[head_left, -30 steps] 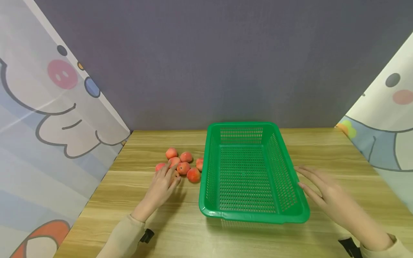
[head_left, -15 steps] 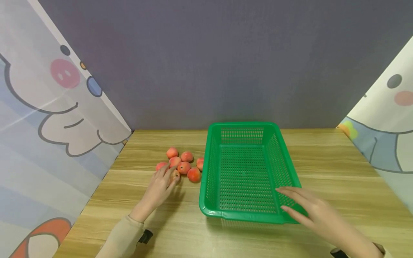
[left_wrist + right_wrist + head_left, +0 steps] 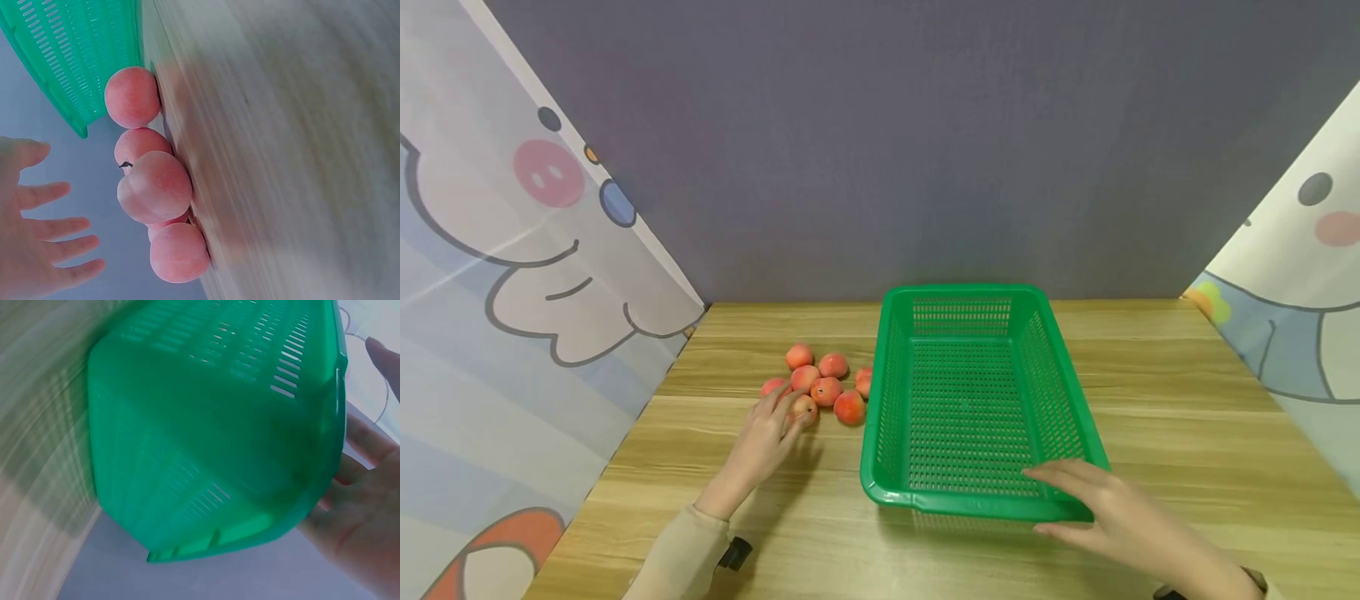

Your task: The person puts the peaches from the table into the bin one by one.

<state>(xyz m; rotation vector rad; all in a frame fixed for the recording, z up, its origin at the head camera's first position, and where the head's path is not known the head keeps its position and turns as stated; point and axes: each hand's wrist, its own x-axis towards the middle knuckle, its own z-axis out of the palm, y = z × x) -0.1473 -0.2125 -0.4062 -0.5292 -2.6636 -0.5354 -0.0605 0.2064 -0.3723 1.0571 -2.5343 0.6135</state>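
Note:
My left hand (image 3: 762, 442) hovers over the near left edge of a cluster of peaches, close to one peach (image 3: 806, 407). In the left wrist view its spread fingers (image 3: 62, 225) stand apart from the peaches (image 3: 154, 187). A green plastic basket (image 3: 977, 503) with slotted walls stands right of the fruit, and no fruit shows inside it. Over its near right corner is my right hand (image 3: 1123, 517), fingers reaching above the rim and thumb to the near side. The right wrist view shows that hand loosely extended by the rim (image 3: 340, 425); whether it touches is unclear.
Another peach (image 3: 850, 408) lies close to the basket's left wall, and one more (image 3: 863, 382) is partly hidden by that wall. A grey partition (image 3: 880, 150) rises behind the wooden table (image 3: 1180, 383). Cartoon-printed sheets (image 3: 490, 350) flank both sides.
My right hand has moved from the basket's right rim toward me and left, to its near right corner. The left hand has drawn back slightly; basket and peaches have stayed in place.

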